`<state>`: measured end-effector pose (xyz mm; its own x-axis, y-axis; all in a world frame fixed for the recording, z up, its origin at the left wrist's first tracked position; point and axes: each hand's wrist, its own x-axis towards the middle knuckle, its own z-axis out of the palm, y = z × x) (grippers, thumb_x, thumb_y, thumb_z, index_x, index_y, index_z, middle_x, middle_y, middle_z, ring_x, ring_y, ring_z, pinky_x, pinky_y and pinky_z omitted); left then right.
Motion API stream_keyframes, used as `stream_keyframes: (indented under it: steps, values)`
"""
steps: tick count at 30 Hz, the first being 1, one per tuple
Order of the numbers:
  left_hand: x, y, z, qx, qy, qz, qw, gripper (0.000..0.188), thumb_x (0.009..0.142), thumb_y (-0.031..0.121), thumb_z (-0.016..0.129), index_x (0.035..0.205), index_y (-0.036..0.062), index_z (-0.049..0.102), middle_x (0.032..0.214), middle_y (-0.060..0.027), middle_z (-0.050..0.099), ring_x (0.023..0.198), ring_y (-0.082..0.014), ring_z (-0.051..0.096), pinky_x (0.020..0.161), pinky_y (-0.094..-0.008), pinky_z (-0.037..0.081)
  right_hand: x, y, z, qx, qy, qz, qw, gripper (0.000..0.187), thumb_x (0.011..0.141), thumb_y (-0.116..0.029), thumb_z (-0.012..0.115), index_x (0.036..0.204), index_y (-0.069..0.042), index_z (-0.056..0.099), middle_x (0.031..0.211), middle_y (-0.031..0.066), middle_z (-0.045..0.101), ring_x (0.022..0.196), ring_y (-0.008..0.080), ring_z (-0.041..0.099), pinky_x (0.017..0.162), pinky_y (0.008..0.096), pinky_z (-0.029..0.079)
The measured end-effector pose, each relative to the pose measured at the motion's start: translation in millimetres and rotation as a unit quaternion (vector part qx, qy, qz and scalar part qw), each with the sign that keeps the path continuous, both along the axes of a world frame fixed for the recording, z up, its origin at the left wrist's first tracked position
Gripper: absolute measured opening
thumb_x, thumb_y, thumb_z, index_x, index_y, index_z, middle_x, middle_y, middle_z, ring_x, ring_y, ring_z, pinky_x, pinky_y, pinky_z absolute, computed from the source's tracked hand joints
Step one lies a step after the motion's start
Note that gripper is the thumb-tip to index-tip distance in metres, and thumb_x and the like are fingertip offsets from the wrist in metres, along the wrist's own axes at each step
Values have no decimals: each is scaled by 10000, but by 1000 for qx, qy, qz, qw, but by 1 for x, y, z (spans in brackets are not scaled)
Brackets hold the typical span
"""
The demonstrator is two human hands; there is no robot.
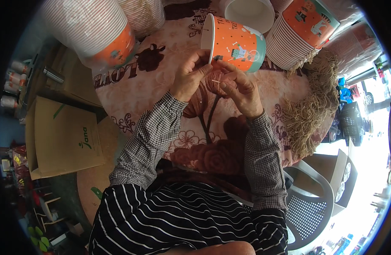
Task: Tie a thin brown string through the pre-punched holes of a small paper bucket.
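An orange paper bucket (242,46) with a green base and cartoon figures lies tipped on its side, its white rim facing left. My left hand (191,76) is closed on that rim at the near edge, with the thumb outside and some fingers hidden behind it. Just to the right, under the bucket's side, my right hand (242,89) has its fingers curled in a pinch. A thin light cord end (216,80) sticks out by the right fingertips. Its other part is hidden.
Nested paper buckets (91,34) in plastic stand at the far left, another stack (295,38) at the far right. A white bucket (249,15) stands behind. Tan cords (310,114) hang over the table's right edge. A cardboard box (68,136) and grey chair (310,204) flank me.
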<state>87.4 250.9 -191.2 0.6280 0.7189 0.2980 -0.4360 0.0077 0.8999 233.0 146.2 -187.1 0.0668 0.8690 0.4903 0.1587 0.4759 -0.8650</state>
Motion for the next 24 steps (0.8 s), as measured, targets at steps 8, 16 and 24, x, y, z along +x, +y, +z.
stream_keyframes:
  steps: [8, 16, 24]
  values:
    - [2, -3, -1, 14, -1, 14, 1000, 317, 900, -17, 536, 1213, -14, 490, 1123, -68, 578, 1053, -135, 549, 920, -256, 460, -4, -9, 13, -51, -174, -98, 978, 109, 803, -66, 664, 897, -31, 622, 1166, 73, 616, 1089, 237, 537, 954, 365, 405]
    - [6, -3, -6, 0, -5, 21, 1000, 329, 895, -2, 554, 1217, -11, 489, 1138, -66, 572, 1041, -129, 545, 918, -251, 451, 1, 3, -8, 14, 21, -83, 996, 102, 814, -80, 657, 887, -33, 603, 1097, 95, 626, 1044, 263, 538, 929, 357, 410]
    - [6, -6, -5, 1, 8, 13, 1000, 373, 904, -11, 532, 1268, -4, 457, 1164, -76, 563, 1062, -142, 546, 925, -267, 453, 1, -5, 2, -40, -109, -103, 988, 113, 818, -75, 651, 912, -34, 604, 1085, 77, 635, 1046, 237, 544, 922, 332, 416]
